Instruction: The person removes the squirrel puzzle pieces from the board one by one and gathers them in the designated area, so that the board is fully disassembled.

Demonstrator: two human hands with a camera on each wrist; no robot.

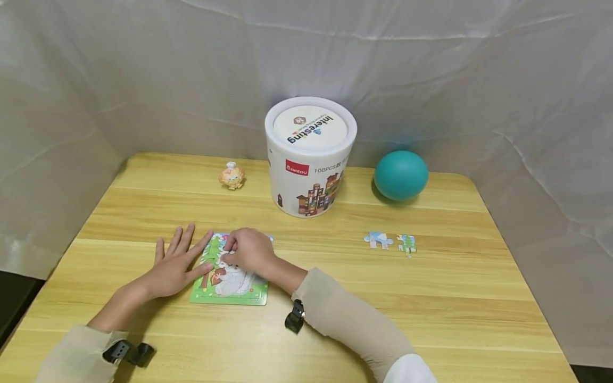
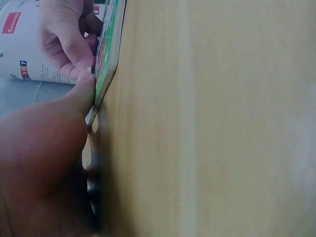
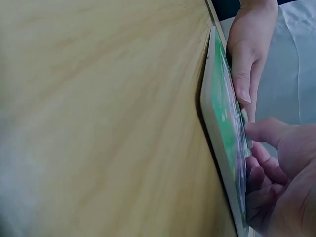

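Observation:
A puzzle board (image 1: 230, 299) with a white animal picture and green border lies flat on the table. My left hand (image 1: 172, 268) spreads its straight fingers at the board's left side, its thumb resting on the picture. Over the upper middle of the board, my right hand (image 1: 251, 251) has curled fingers and pinches a small puzzle piece (image 3: 246, 136), seen edge-on in the right wrist view. Its picture is hidden by the fingers.
Two loose puzzle pieces, one blue and white (image 1: 378, 239), one green (image 1: 407, 243), lie to the right. A white bucket (image 1: 311, 159) stands behind the board, between a small chick figurine (image 1: 232, 176) and a teal ball (image 1: 400, 175).

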